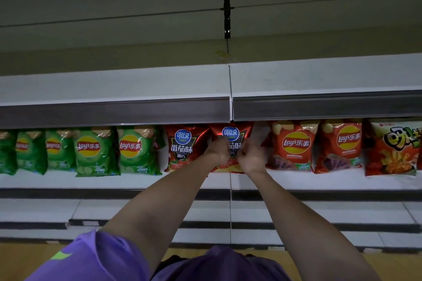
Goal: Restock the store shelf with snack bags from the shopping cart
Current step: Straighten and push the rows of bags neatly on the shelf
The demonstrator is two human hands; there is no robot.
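- I'm gripping the red tomato chip bag (230, 134) with both hands, left hand (218, 151) and right hand (252, 157), fingers curled on its front.
- It's standing on the shelf (137, 180), beside its twin bag (183, 146).
- I'm judging it light, puffy, crinkly and crushable; holding the side edges seems safest.

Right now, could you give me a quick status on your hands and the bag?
Left hand and right hand both grip the dark red chip bag. Bag upright on shelf, beside its twin. Nothing blocking.
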